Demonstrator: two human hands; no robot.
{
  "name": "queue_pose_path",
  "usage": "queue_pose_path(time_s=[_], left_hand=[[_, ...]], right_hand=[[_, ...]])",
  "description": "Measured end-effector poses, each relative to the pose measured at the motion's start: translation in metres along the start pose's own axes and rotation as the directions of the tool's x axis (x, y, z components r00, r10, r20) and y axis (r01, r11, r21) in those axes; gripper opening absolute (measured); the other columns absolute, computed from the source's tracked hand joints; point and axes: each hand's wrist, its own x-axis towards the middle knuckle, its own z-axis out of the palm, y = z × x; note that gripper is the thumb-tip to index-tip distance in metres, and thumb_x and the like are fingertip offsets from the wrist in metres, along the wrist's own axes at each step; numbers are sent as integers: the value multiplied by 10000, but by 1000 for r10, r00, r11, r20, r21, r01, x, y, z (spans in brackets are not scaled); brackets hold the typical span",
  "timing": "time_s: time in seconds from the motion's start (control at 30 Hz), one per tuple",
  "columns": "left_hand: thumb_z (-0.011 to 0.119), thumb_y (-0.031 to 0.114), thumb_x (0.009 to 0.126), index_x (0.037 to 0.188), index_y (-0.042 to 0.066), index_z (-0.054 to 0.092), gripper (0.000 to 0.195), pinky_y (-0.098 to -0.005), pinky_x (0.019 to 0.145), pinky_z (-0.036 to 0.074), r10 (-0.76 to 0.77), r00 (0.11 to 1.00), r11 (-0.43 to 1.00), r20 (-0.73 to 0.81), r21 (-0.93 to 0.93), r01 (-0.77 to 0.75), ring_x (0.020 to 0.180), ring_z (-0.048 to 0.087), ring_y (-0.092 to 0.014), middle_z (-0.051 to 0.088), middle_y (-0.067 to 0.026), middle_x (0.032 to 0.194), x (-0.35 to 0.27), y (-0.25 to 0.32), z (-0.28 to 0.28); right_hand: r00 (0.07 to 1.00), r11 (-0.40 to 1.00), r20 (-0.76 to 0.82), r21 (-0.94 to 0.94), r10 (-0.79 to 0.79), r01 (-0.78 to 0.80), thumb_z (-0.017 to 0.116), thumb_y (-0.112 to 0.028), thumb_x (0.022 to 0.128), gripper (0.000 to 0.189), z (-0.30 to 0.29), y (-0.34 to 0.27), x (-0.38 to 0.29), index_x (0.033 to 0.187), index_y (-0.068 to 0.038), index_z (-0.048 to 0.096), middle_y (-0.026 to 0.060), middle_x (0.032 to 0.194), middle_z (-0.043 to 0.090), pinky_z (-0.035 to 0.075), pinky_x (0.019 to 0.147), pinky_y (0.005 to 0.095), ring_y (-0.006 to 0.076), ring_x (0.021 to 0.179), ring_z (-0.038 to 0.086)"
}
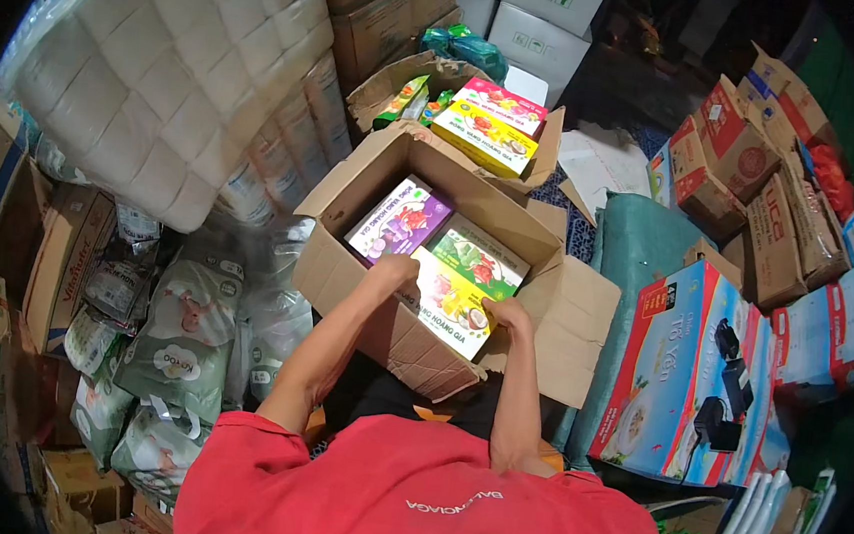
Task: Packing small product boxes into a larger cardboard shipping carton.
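Note:
An open cardboard carton (428, 350) stands before me with its flaps folded out. Inside lie a purple printed box (399, 220) at the far left and a green and white printed box (480, 260) at the right. A yellow and white printed box (448, 310) is tilted at the carton's near side, between my two hands. My left hand (396, 274) is at this box's upper left corner, its fingers curled and partly hidden. My right hand (507, 315) grips the right edge, its thumb and fingers at the pictured coconut.
Behind stands another open carton (549, 152) with a yellow box (482, 137) and a pink box (503, 107). Blue and red cartons (660, 368) bearing black power adapters are at right. Packs of diapers (182, 323) and a large plastic-wrapped bundle (164, 73) lie at left.

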Motion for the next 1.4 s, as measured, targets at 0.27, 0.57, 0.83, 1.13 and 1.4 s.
queue_pose_path(time_s=[0.27, 0.57, 0.83, 1.13, 1.4], left_hand=[[662, 394, 732, 846, 27, 706, 387, -409, 636, 525, -14, 971, 1000, 240, -20, 19, 735, 669, -334, 680, -180, 815, 19, 9, -6], [619, 214, 767, 889, 18, 686, 240, -462, 696, 533, -80, 995, 995, -61, -58, 77, 819, 663, -381, 672, -213, 893, 10, 13, -5], [559, 465, 871, 1030, -34, 646, 531, -458, 795, 520, -273, 962, 936, -10, -233, 263, 941, 637, -398, 645, -263, 1014, 8, 29, -28], [488, 490, 918, 1223, -13, 514, 589, -339, 619, 526, -295, 955, 549, -25, -823, 148, 673, 640, -216, 664, -135, 796, 3, 36, -55], [624, 171, 895, 1328, -102, 423, 550, -267, 878, 462, -140, 963, 60, -232, -972, -226, 1017, 586, -149, 596, -129, 1173, 20, 4, -89]], right_hand=[[993, 924, -104, -372, 51, -86, 354, -727, 853, 850, -6, 6, 15, 873, 55, 687, 210, 811, 674, 490, 703, 388, 302, 733, 648], [981, 995, 166, 3, -98, 98, 716, -469, 789, 523, -22, -25, -36, 985, 11, 651, 58, 728, 619, 383, 464, 286, 130, 572, 526], [988, 920, 70, 378, -139, 103, 761, -262, 775, 326, -37, -79, -115, 908, -6, 609, 73, 791, 629, 477, 567, 256, 115, 657, 592], [912, 829, -342, 423, -227, 365, 764, -203, 758, 506, -70, -102, -135, 1117, 50, 513, 79, 814, 624, 472, 563, 263, 122, 678, 606], [889, 294, -339, 855, -308, 427, 533, -178, 938, 376, -130, -98, -65, 1226, 64, 521, 144, 1151, 617, 462, 914, 294, 198, 1066, 576]])
